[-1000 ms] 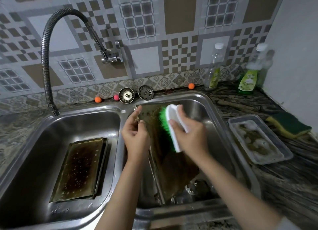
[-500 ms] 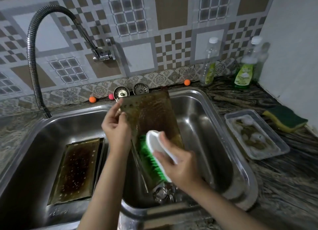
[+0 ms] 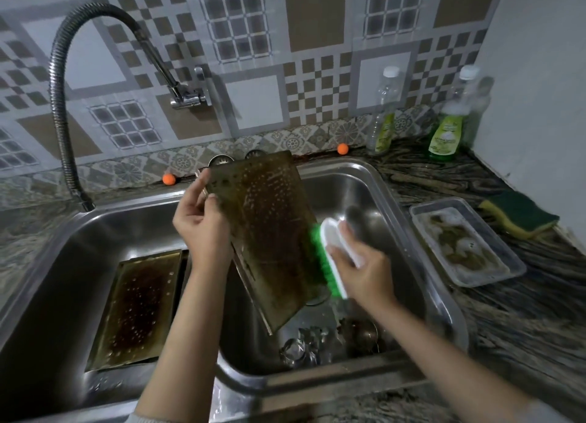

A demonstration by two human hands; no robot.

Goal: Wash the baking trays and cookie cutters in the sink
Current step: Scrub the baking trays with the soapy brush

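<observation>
My left hand (image 3: pixel 203 229) pinches the baking tray (image 3: pixel 272 232) by its top corner, tilted over the right basin; my right hand (image 3: pixel 358 264) wraps the scrub brush (image 3: pixel 329 258) against its edge; stiff, thin, likely greasy-slick, so I'd grip the rim firmly.

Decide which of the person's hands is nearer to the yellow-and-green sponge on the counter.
Right. The right hand grips the scrub brush over the right basin, on the side towards the sponge. The left hand holds the baking tray at its far-left edge, farther away.
</observation>
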